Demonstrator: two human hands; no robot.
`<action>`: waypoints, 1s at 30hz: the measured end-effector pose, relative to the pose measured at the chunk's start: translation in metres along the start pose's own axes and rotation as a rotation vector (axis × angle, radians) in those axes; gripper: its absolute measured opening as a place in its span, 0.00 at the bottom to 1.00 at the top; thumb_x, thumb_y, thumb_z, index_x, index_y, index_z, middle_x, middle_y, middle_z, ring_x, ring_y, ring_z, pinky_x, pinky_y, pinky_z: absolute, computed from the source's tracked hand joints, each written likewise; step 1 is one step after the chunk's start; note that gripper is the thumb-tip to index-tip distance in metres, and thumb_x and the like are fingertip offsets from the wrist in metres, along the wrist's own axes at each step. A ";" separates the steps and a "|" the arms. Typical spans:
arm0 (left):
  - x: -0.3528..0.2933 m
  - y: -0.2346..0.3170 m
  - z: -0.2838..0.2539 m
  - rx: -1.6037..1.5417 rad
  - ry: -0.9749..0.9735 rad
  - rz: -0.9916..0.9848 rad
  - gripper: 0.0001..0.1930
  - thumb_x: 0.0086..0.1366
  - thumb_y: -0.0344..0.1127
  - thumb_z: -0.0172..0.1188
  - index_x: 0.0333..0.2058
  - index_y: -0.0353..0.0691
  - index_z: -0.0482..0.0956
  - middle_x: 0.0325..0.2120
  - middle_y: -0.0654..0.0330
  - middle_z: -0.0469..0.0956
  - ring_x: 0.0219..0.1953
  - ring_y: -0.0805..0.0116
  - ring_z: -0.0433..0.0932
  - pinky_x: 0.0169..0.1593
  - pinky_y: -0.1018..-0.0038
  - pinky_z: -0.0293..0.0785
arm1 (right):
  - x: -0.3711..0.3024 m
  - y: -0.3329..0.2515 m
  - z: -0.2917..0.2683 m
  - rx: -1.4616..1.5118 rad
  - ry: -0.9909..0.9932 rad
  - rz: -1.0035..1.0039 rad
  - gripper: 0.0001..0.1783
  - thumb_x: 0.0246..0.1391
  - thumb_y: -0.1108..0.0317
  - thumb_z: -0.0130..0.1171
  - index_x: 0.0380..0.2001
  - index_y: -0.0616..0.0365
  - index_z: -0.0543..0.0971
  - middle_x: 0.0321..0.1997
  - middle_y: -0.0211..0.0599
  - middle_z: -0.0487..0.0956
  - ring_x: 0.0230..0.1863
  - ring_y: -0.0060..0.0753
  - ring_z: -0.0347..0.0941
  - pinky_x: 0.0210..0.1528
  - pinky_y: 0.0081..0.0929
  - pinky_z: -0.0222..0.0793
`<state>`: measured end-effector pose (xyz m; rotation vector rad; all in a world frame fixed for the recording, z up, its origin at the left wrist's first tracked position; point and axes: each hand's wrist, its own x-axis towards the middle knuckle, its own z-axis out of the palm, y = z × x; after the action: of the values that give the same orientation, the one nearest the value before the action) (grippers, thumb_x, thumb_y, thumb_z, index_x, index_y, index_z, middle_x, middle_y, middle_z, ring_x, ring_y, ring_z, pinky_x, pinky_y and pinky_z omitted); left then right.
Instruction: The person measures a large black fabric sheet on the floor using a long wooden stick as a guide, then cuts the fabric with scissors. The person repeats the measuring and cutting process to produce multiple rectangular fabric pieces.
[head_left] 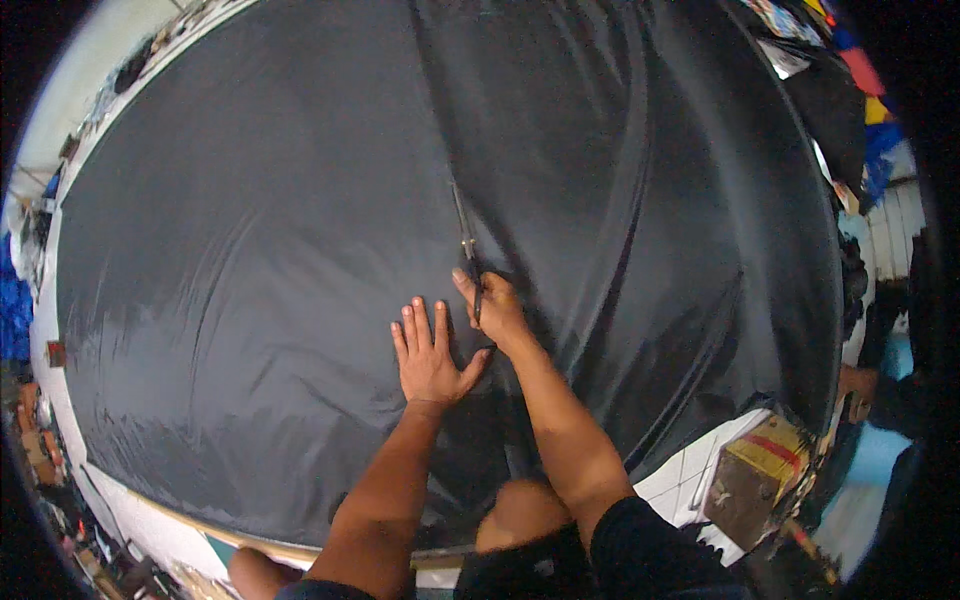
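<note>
A wide sheet of dark grey fabric [300, 180] spreads over most of the view, with long folds on its right half. My right hand [495, 308] is closed around the dark handles of a pair of scissors [468, 242]. The blades point away from me and lie along a line in the fabric that runs toward the far edge. Just left of the scissors, my left hand [430, 362] lies flat on the fabric with its fingers spread. Part of the scissor handles is hidden by my right hand.
A brown and yellow box [757, 470] with a red stripe stands on white tiles [685, 472] at the near right. Beyond the fabric's right edge a person's hand [858, 392] shows. Blue material [15, 305] and assorted clutter line the far left. My bare knee [522, 520] is at the near edge.
</note>
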<state>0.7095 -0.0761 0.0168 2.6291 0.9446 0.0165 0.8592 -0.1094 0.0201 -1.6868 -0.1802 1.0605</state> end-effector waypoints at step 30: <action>0.002 -0.007 0.007 -0.016 -0.169 -0.029 0.57 0.50 0.71 0.62 0.67 0.34 0.56 0.68 0.30 0.47 0.70 0.31 0.45 0.68 0.34 0.36 | 0.300 -0.172 0.029 -0.355 0.227 -0.207 0.36 0.47 0.31 0.63 0.19 0.57 0.71 0.17 0.34 0.72 0.18 0.30 0.69 0.25 0.32 0.66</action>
<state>0.7076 -0.0723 0.0076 2.5545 0.9199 -0.2019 1.0801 0.1574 -0.0024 -2.0417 -0.4054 0.7040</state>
